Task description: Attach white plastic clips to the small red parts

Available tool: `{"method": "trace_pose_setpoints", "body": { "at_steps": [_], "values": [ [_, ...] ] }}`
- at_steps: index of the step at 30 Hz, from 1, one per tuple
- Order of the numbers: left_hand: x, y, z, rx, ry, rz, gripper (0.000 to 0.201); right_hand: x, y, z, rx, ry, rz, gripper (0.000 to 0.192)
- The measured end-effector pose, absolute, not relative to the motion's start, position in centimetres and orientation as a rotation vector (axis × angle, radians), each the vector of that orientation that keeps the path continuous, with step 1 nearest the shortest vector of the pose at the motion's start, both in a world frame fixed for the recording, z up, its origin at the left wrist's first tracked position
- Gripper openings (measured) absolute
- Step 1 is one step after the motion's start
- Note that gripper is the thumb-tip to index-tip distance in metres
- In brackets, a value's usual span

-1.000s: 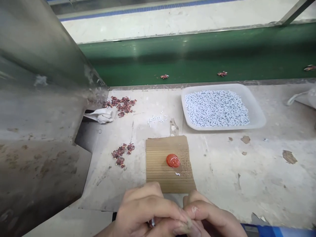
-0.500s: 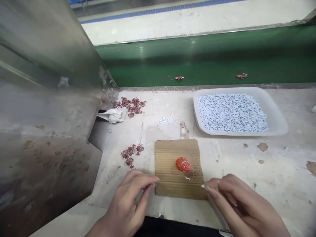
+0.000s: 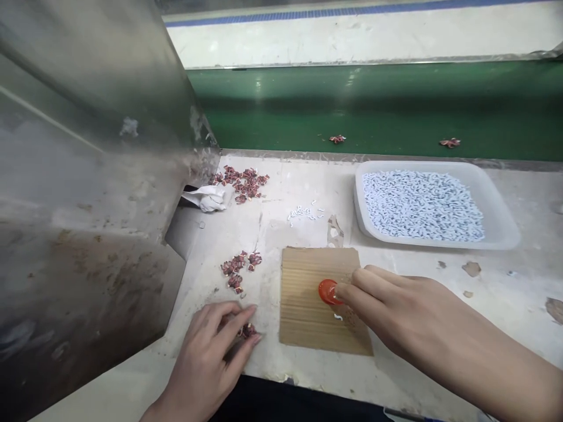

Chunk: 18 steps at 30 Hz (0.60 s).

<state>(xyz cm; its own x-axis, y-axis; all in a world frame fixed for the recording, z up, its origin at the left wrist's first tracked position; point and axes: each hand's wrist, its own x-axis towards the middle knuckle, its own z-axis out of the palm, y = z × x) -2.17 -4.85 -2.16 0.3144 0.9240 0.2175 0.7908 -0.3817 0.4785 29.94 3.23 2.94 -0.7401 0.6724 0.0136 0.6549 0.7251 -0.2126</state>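
Note:
My left hand (image 3: 215,346) rests low on the worktop, left of the cardboard, its thumb and forefinger closing around a small dark-red knobbly piece (image 3: 249,331). Fingertips of my right hand (image 3: 387,299) are pinched together at a small red dish (image 3: 326,291) with red contents. They cover the dish's right side, and the small white curved piece seen in them earlier is hidden. Under the dish lies a square of corrugated cardboard (image 3: 303,328). One loose white squiggle (image 3: 338,317) sits on it, just below the dish.
A translucent tub (image 3: 505,231) full of white pieces stands at back right. Loose white pieces (image 3: 303,213) lie mid-table. Dark-red pieces form a rear cluster (image 3: 246,184) and a nearer cluster (image 3: 237,269). A metal housing (image 3: 97,193) bounds the left; a green strip (image 3: 281,111) runs behind.
My right hand has moved left and inward, from the cardboard's right edge to the red dish. My left hand has moved left off the cardboard edge, and a dark-red piece now shows between its fingers.

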Motion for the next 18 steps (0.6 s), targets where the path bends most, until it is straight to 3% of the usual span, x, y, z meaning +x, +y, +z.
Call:
{"method": "trace_pose_setpoints", "body": {
  "at_steps": [4, 8, 13, 18],
  "values": [
    [-2.1, -5.2, -2.3, 2.226, 1.493, 0.713, 0.024, 29.6, 3.7, 3.3, -1.006, -2.9, 0.257, 0.032],
    [-2.3, -5.2, -1.9, 2.162, 1.562, 0.745, 0.032, 29.1, 4.2, 3.9, -0.86, -2.941, 0.167, 0.033],
    [-2.1, -5.0, -1.6, 1.989, 1.526, 0.793, 0.02, 28.8, 4.6, 3.5, -0.76, -2.841, 0.168, 0.03],
    [-1.7, -4.9, -1.1, 1.838, 1.466, 0.875, 0.021, 29.7, 4.1, 3.3, -0.845, -2.866, 0.122, 0.033]
  ]
}}
